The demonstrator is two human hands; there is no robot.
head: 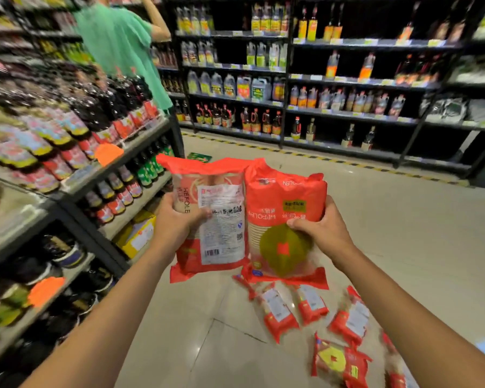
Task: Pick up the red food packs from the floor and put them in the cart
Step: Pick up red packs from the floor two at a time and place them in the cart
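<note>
1. At the centre of the frame, two red food packs are held up side by side above the floor (403, 233), their inner edges touching.
2. The left hand (174, 219) has its grip closed on the left pack (216, 219), with the thumb across the white printed label and the fingers behind the pack. This pack shows its back side with a barcode near the bottom.
3. The right hand (322, 228) has its grip closed on the right pack (283, 219), with the thumb pressed on the front near a green round mark. The print on this pack reads upside down.
4. At the lower right of the frame, more red packs (280, 315) lie scattered on the pale tiled floor, just below the two held packs. Most lie with the white label up; one (336, 359) at the bottom shows a yellow-green mark. They are blurred, so I cannot count them surely.
5. At the left of the frame, shelves (135, 141) carry dark bottles with red labels and two orange price tags.
6. At the upper left, a person in a green shirt (118, 46) stands facing the shelves.
7. Across the top and right, dark shelving (286, 107) holds rows of bottles and jugs.
8. The cart does not show in this view.
</note>
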